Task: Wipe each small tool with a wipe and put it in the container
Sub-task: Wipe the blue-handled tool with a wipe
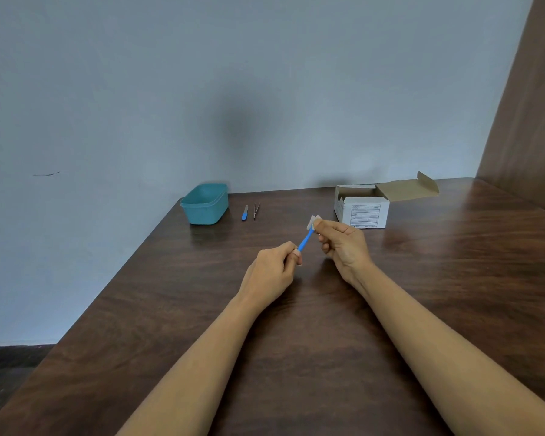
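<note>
A: How many tables are seen?
B: One table is seen.
A: How many tubs and boxes are counted on it?
B: One teal container and one open cardboard box are counted.
A: And small tools?
B: Three are counted. Two are blue: the first blue tool is held, and the second blue tool is laid flat. One pair of tweezers is seen too.
A: How many wipes are seen?
B: Just one wipe.
A: And hands?
B: Two are counted, the left hand and the right hand.
</note>
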### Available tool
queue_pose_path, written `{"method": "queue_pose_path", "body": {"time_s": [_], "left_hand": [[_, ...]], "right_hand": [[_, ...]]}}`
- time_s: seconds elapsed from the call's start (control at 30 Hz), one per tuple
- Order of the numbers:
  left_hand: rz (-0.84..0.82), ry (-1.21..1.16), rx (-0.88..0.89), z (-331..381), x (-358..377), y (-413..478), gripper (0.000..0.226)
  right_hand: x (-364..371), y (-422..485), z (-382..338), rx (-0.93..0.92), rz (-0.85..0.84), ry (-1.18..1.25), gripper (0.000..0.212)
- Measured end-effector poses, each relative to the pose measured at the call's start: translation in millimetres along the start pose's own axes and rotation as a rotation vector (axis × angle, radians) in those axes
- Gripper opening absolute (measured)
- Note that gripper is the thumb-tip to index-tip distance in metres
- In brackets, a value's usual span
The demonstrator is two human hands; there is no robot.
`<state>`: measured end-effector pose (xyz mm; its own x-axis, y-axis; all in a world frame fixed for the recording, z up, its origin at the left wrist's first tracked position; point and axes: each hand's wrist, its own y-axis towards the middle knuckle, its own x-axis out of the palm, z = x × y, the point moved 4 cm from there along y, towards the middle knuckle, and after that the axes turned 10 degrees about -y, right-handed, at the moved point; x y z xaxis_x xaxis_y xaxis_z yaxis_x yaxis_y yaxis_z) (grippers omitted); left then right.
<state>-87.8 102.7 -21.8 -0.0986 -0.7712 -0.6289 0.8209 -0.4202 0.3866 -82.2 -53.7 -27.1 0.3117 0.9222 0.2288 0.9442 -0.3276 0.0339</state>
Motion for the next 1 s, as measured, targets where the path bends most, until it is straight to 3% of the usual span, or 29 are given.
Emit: {"method": "queue_pose_path", "body": {"time_s": [0.3,0.6,0.8,1.0], "left_hand": [[0.039,0.029,0.001,-2.0,-0.4,1.1,0.020],[0.053,0.011,-0.008,-2.4,-1.1,1.0,0.022],[0.098,-0.053,-0.021,-2.8,-3.1,-0.6,0.022],[0.085,-0.050,-0.022,-0.6,-3.3,-0.8,0.022]], "right_hand": [[2.7,-3.5,1.2,0.062,-0.003,-0.015,0.014],[-6.1,-0.9,-1.4,0.101,0.142,0.177,0.008],[-1.2,-4.4,0.2,0.094,0.072,0.037,0.016],[3.9,-7.2,-1.1,0.066,-0.027,-0.038,0.010]]}}
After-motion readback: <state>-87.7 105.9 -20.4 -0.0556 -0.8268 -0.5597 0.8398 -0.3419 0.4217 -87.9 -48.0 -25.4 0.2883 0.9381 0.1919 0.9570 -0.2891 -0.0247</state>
